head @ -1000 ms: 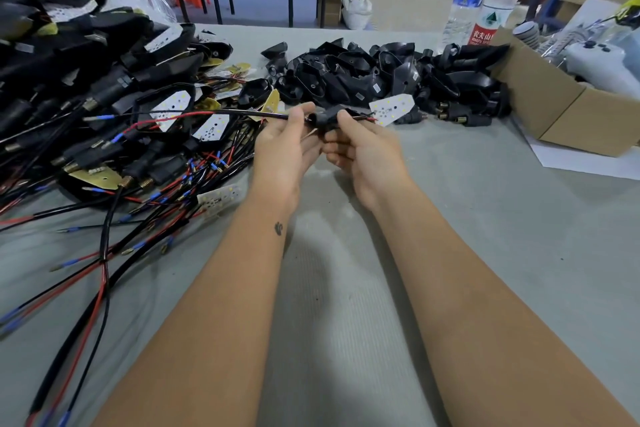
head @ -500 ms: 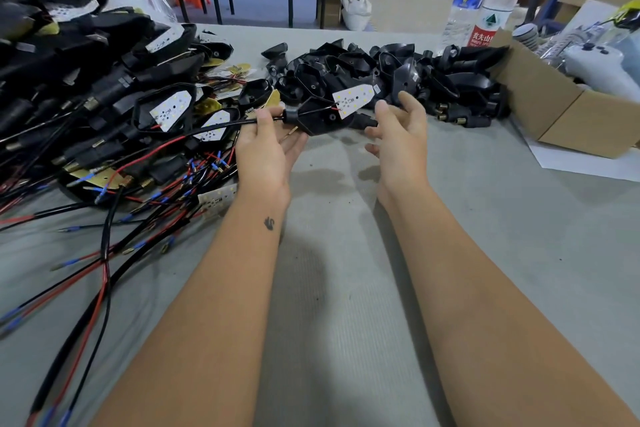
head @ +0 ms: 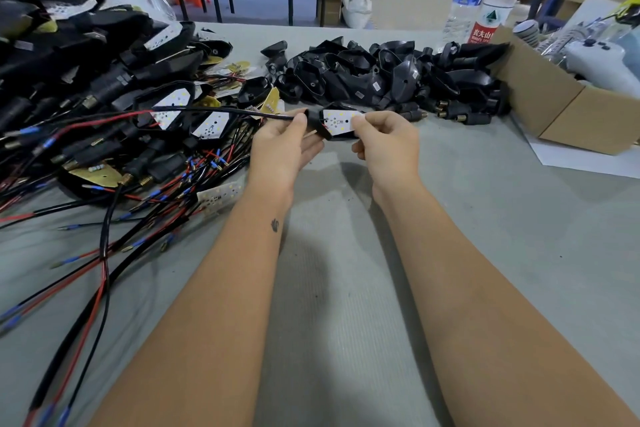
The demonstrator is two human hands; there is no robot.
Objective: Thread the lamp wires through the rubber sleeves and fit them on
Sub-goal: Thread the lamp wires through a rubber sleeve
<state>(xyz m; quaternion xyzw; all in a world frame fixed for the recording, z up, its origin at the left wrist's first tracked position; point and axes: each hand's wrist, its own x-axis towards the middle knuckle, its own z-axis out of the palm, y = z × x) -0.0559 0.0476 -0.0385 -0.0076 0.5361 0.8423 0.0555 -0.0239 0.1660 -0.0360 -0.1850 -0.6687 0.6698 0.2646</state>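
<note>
Black rubber sleeve (head: 317,125) sits between the two hands, held up over the grey tabletop (head: 346,288). The left hand (head: 282,149) pinches the black wire (head: 225,111) right at the sleeve's 9 o'clock side. The right hand (head: 388,146), at the sleeve's 3 o'clock side, pinches the white lamp board (head: 337,121), which touches the sleeve. Each grip is narrow, thumb against fingers. A pile of black sleeves (head: 381,76) lies at 12 o'clock. Tangled red and black wires (head: 104,184) lie at 9 o'clock.
</note>
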